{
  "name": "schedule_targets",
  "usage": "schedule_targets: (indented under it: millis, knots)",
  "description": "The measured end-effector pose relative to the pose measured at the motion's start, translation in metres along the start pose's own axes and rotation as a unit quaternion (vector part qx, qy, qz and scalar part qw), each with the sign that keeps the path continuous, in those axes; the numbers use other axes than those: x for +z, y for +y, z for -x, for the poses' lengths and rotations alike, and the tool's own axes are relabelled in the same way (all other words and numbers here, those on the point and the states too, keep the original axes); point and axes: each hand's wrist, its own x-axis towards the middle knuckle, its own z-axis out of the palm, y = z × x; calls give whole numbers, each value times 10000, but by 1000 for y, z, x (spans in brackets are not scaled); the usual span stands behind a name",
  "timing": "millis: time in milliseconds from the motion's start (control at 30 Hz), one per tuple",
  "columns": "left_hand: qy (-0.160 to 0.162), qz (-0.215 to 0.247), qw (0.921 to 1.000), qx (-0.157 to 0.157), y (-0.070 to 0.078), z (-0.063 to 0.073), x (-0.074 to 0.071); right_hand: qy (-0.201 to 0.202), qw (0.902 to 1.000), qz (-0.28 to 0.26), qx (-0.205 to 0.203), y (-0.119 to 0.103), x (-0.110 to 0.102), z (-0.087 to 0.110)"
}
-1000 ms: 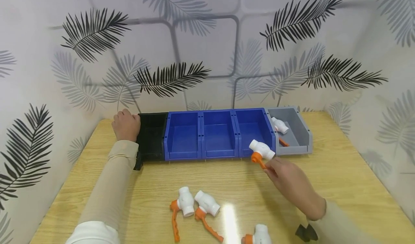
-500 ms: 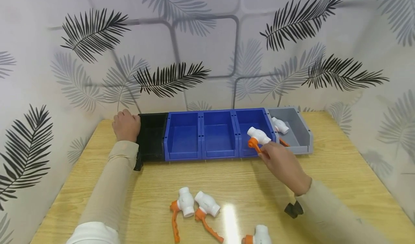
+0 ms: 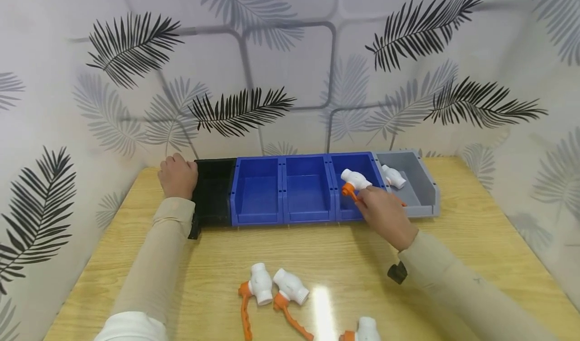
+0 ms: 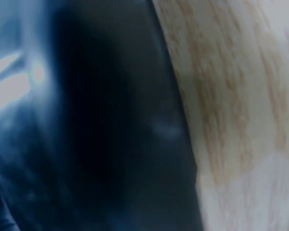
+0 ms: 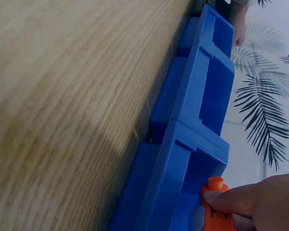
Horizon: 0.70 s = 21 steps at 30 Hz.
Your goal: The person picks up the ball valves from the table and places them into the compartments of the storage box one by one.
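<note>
My right hand pinches the orange handle of a white ball valve and holds it over the rightmost blue bin. In the right wrist view, thumb and fingers are on the orange handle, with the white body mostly hidden. At the far left, my left hand grips the left wall of the black bin; its fingertips are hidden. Dark, blurred bin wall fills much of the left wrist view. Another white valve lies in the grey bin, partly behind my right hand.
Two more blue bins, a left one and a middle one, complete the row along the patterned wall. Nearer on the wooden table lie three more orange-handled valves: a left one, a middle one and a front one.
My right hand has carried the valve forward and slightly left, from in front of the bins to over the rightmost blue one. The left hand has stayed at the black bin.
</note>
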Motion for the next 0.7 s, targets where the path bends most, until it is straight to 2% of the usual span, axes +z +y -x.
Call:
schedule_targets:
  millis: [133,367,700]
  knots:
    - [9,-13,10000,8,-2,-1,3,-97,9998,121,79,3,5,-8]
    - [-35,-20,10000,-28,-1,-2,3,-60,9997,228,-31,9,15,-17]
    - [186,-72,9998,35,-3,-1,5,-402,9990,218,-18,13,30,-29]
